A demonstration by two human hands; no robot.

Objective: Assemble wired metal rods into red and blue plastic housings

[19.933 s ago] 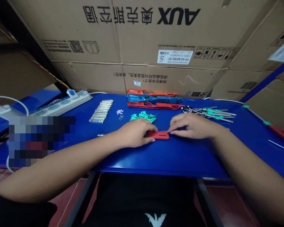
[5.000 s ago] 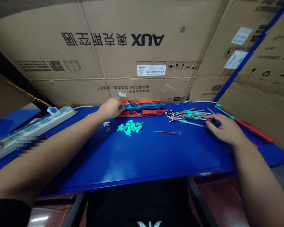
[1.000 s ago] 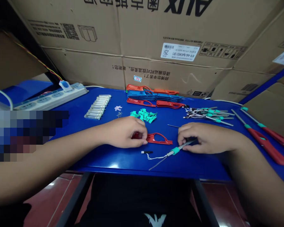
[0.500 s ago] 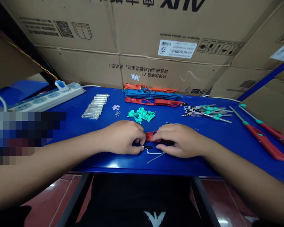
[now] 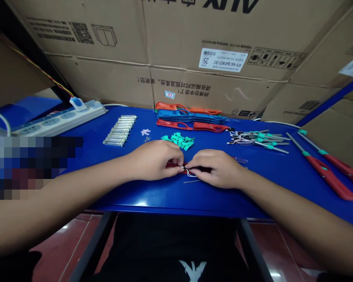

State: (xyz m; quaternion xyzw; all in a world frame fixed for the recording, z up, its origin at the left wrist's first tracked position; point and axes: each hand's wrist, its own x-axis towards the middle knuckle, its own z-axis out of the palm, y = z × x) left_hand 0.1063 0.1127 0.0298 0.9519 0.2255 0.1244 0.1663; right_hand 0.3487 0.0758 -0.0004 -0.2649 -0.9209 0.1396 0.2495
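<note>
My left hand [image 5: 155, 161] has its thumb and fingers pinched on the white-tipped end of a small black igniter [image 5: 185, 167]. From the other side, the closed fingers of my right hand [image 5: 217, 168] grip the igniter's right part, mostly hidden under them. Thin white wires [image 5: 190, 174] hang from it. Both hands are over a red lighter shell half [image 5: 171, 165], which is largely covered; whether the igniter rests in it I cannot tell. Near my right fingertips a thin grey rod [image 5: 191, 181] lies on the blue table.
Green triggers [image 5: 181, 140] lie beyond my hands, with stacked lighter shells [image 5: 176, 113] behind. Clear gas tanks [image 5: 120, 130] and small parts [image 5: 146, 132] are left. Wired metal nozzles [image 5: 260, 138], a screwdriver [image 5: 241, 160] and assembled red lighters [image 5: 329, 174] are right.
My left hand has carried the black igniter up and away from me, over the red shell. My right fingers have moved from the shell to the igniter. The screwdriver's clear handle now shows.
</note>
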